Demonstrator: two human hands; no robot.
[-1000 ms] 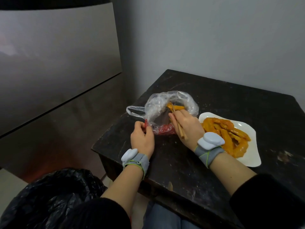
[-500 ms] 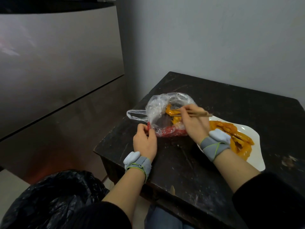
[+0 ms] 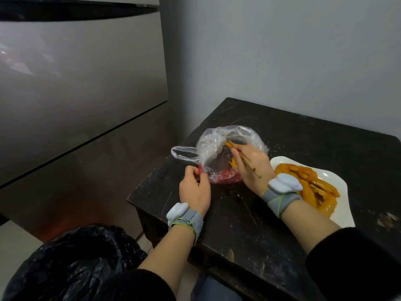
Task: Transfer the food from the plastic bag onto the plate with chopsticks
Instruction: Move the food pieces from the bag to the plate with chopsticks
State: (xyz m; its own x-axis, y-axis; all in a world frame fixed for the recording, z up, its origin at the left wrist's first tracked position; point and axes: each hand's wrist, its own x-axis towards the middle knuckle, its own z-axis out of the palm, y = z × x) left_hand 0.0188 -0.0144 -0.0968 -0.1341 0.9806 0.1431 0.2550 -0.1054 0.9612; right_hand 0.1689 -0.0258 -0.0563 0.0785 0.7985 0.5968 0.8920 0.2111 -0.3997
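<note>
A clear plastic bag (image 3: pixel 213 148) with a red bottom lies on the dark table (image 3: pixel 238 213). My left hand (image 3: pixel 195 189) pinches the bag's near edge. My right hand (image 3: pixel 252 164) grips wooden chopsticks (image 3: pixel 249 162), whose tips reach into the bag's mouth beside a piece of orange food (image 3: pixel 229 144). Right of the bag sits a white plate (image 3: pixel 342 211) piled with orange food (image 3: pixel 321 187); my right wrist covers part of it.
A black rubbish bag (image 3: pixel 73 261) sits on the floor at lower left. A large grey appliance (image 3: pixel 76 94) stands on the left, a grey wall behind the table. The table's near-left corner lies just under my left wrist.
My right hand has turned the chopsticks from lying sideways over the bag to pointing down into its mouth. My left hand keeps its pinch on the bag.
</note>
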